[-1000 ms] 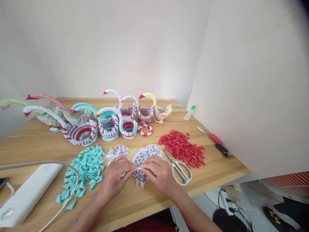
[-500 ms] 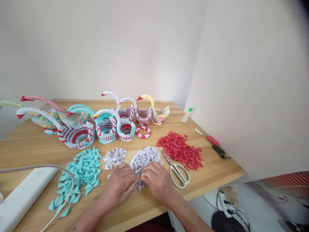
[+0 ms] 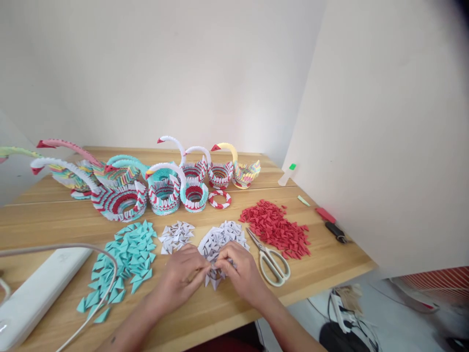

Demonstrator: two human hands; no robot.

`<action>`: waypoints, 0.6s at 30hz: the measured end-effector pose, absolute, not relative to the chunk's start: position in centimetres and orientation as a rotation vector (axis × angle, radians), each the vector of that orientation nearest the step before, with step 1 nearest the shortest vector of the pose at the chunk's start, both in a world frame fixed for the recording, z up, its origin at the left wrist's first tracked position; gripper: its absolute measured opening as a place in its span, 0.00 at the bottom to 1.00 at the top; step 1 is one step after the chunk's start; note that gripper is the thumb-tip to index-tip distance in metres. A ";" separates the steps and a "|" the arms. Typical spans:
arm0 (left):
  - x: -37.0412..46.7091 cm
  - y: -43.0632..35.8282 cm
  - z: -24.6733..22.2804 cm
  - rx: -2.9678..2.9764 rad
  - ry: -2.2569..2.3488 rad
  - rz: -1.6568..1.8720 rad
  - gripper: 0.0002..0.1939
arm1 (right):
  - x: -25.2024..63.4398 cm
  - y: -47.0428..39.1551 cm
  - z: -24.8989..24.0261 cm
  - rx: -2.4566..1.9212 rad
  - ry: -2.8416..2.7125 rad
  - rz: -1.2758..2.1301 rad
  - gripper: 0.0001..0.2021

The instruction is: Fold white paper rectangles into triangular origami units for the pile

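Observation:
My left hand [image 3: 185,272] and my right hand [image 3: 237,268] meet fingertip to fingertip near the table's front. Both are closed in a pinch around a small whitish paper piece [image 3: 213,265], mostly hidden by the fingers. Just beyond and beneath them lies a heap of white folded paper triangles [image 3: 223,237], partly covered by my right hand. A smaller pile of white triangles [image 3: 176,235] lies beyond my left hand. To the left spread turquoise folded triangles [image 3: 126,254]. Scissors [image 3: 273,264] rest, slightly parted, right of my right hand, beside a pile of red triangles [image 3: 274,229].
Several paper swans [image 3: 119,201] stand along the back, with a red-and-white paper ring [image 3: 220,199] before them. A white power bank-like slab [image 3: 44,293] and a cable [image 3: 113,274] lie left. A green-capped bottle [image 3: 287,175] and a black-handled tool [image 3: 335,232] are right.
The whole view has shifted slightly. My right hand's fingers have lifted and bent a little more, while both hands stay pinched together at the same spot over the table.

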State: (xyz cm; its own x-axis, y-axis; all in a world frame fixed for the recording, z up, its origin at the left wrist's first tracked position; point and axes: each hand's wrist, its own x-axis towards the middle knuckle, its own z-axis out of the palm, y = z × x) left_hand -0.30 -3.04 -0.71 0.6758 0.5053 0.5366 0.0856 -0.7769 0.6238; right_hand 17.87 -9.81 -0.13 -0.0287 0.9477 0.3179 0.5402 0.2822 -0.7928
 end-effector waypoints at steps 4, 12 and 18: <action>-0.8 -2.6 -0.8 2.111 0.644 1.086 0.10 | 17.6 -9.6 -0.3 -1.186 -1.228 1.269 0.20; -1.0 -2.4 -1.5 2.075 0.761 1.121 0.10 | 16.9 -9.8 0.8 -0.780 -0.846 1.682 0.19; -1.0 -2.3 -1.7 2.087 0.746 1.125 0.10 | 16.8 -10.0 0.9 -0.767 -0.789 1.698 0.19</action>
State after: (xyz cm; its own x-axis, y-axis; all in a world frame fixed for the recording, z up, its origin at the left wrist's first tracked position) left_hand -0.96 -2.35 -1.70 0.4714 0.7279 0.4980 0.1754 -0.6307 0.7559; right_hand 16.83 -10.00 0.87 -0.2303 0.9673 -0.1064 -0.5424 -0.2184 -0.8112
